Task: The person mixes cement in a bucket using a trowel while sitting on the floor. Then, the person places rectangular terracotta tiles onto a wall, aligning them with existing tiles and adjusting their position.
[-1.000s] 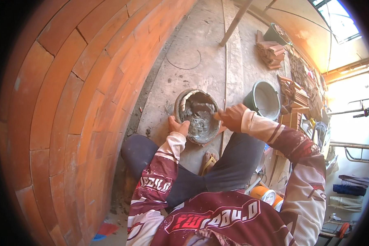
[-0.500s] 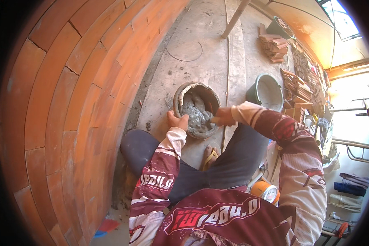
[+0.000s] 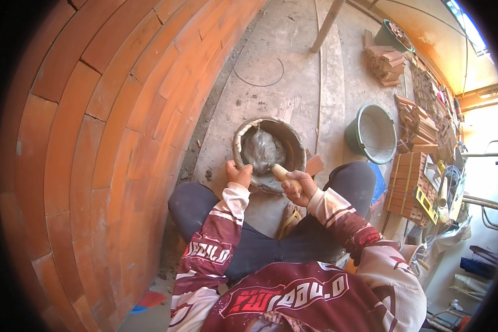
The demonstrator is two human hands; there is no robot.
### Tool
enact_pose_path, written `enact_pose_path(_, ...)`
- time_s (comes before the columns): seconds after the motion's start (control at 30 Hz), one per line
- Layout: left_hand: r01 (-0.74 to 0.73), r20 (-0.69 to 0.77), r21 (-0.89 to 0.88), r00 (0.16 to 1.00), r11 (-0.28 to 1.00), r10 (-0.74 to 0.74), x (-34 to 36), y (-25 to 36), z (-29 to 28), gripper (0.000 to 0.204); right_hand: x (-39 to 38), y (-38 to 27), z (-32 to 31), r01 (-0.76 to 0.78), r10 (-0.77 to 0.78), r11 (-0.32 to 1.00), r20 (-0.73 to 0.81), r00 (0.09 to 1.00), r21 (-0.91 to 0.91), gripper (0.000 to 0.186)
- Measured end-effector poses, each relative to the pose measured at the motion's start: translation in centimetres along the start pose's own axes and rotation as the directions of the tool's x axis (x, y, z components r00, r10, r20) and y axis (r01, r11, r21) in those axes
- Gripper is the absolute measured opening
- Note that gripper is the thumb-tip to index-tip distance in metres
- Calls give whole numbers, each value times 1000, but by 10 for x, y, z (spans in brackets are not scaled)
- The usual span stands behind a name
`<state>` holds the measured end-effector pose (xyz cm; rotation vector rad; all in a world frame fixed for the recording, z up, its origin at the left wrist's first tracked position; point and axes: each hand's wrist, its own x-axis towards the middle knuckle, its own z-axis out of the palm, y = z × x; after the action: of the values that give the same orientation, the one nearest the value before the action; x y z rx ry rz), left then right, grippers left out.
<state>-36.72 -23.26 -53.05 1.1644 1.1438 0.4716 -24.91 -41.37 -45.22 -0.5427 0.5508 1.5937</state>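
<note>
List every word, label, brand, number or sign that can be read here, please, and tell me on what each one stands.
Wording not copied, only placed:
Maroon shirt: large red and white lettering; the small line above it is too small to read.
Left sleeve: white lettering, bent by folds.
Yellow tool: any marks too small to read.
Mortar bucket and wooden handle: none seen.

I wear a maroon-and-cream jersey (image 3: 285, 278) and dark trousers (image 3: 279, 252).
Red and white lettering (image 3: 318, 293) crosses my front; my left sleeve (image 3: 214, 235) carries white letters and pale stripes, my right sleeve (image 3: 355, 227) a red patch (image 3: 369, 236). Cream cuffs (image 3: 236, 195) meet my bare left grip (image 3: 239, 175) and right grip (image 3: 301, 189); a yellow-strapped sandal (image 3: 289, 223) covers one foot.
</note>
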Motion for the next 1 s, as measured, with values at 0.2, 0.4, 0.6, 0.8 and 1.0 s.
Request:
enact_pose_path(0.2, 74, -7, -42, 997, 996, -75, 0, 7, 0, 28, -18, -8, 3, 6, -59, 955, 168, 984, 297, 42)
enact_pose_path(0.4, 36, -23, 45, 999, 998, -35, -2, 13, -3, 30, -112, -22, 71, -17, -378, 316, -143, 915, -948, 31)
enact_pose_path(0.6, -68, 15, 132, 998, 989, 67, -13, 20, 6, 34, -69, -33, 80, -239, -401, -828, 238, 885, -507, 36)
enact_pose_path(0.8, -60, 67, 247, 997, 967, 44, -27, 41, 22, 41, -5, -8, 66, -239, -229, -885, -75, 971, -399, 49)
enact_pose_path(1.0, -113, 59, 255, 993, 960, 101, -16, 32, 11, 45, -70, -33, 126, -85, -81, -982, -31, 996, -171, 31)
